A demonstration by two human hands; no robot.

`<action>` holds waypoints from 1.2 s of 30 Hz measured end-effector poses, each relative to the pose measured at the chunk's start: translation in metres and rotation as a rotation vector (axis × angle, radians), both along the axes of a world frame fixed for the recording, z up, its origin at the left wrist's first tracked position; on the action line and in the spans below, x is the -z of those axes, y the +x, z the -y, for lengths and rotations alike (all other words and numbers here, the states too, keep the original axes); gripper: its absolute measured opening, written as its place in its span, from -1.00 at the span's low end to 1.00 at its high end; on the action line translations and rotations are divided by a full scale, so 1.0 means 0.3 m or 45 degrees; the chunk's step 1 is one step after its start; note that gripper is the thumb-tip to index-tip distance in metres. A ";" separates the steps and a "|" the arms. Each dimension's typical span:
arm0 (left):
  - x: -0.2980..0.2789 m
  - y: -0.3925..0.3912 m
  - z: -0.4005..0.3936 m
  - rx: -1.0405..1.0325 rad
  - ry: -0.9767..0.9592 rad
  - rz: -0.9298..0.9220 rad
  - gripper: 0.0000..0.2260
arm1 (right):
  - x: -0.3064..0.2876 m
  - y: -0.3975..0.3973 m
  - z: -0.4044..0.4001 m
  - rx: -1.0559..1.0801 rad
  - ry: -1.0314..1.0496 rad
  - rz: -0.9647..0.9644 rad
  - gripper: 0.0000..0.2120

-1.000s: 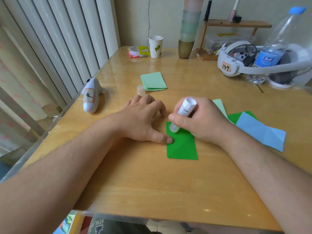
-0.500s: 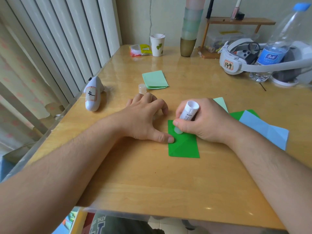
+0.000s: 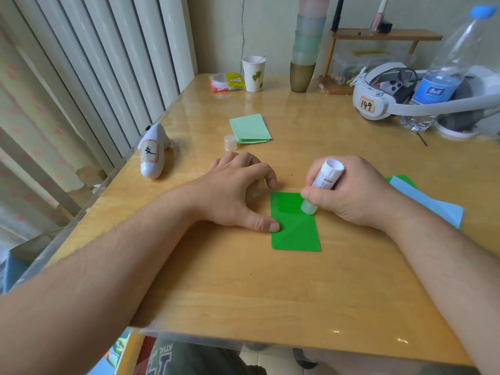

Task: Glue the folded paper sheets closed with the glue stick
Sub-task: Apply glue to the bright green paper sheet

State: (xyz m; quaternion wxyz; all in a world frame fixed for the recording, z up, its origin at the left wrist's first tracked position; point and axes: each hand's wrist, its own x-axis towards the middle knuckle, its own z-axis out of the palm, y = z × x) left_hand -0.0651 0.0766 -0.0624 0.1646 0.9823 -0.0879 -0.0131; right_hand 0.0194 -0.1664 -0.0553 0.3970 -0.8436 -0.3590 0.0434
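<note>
Right hand (image 3: 349,193) grips the white plastic glue stick (image 3: 322,189), tilted, its pale tip down on the far half of the bright green folded paper rectangle (image 3: 295,226) lying on the glossy wooden table (image 3: 243,288). Left hand (image 3: 238,196) holds nothing, fingers loosely arched, thumb pressing the sheet's left edge, likely to stop it sliding under the stick. Small translucent cap (image 3: 230,142) stands off the stick, beside the pale green folded stack (image 3: 250,128), probably finished pieces; layers there too thin to count. Light blue folded sheet (image 3: 430,204) waits at right over another green piece. One glue stick, one cap.
</note>
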 end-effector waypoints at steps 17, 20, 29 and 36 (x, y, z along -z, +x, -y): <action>-0.004 0.000 0.008 -0.011 0.068 -0.041 -0.36 | 0.009 -0.066 -0.098 -0.030 0.135 0.020 -0.80; -0.004 0.000 0.015 -0.019 0.099 -0.048 -0.38 | 0.008 -0.075 -0.106 -0.043 0.093 0.007 -0.81; -0.008 -0.010 0.017 -0.023 0.037 -0.042 -0.37 | -0.013 -0.077 -0.085 -0.086 0.008 -0.026 -0.83; -0.010 -0.008 0.018 -0.029 0.037 -0.055 -0.25 | -0.019 -0.048 -0.010 -0.058 -0.061 -0.041 -0.83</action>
